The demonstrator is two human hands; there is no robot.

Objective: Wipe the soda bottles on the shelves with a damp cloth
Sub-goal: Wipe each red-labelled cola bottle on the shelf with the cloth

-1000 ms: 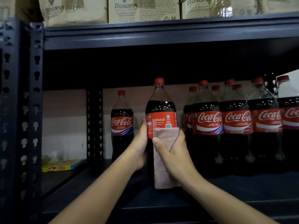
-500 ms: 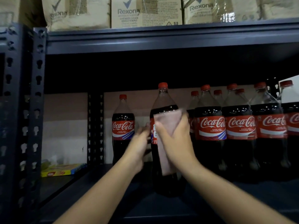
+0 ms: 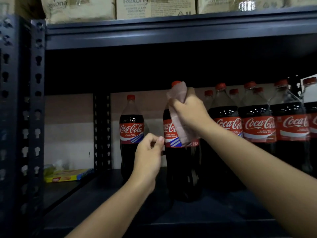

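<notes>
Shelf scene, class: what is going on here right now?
A person is wiping a soda bottle that stands at the front of a dark metal shelf. The right hand grips a pink cloth wrapped over the bottle's neck, just below the red cap. The left hand hovers by the label, fingers loosely curled, holding nothing. More bottles stand in a row to the right, and another one further back on the left.

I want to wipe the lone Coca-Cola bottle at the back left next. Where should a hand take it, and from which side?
Grip the lone bottle round its labelled middle, coming from the front with the left hand, which is nearest. It stands upright and apart from the others, with open shelf on its left; the body is wide there, while the neck tapers. The front bottle stands close on its right, so keep the fingers to the left.
</notes>
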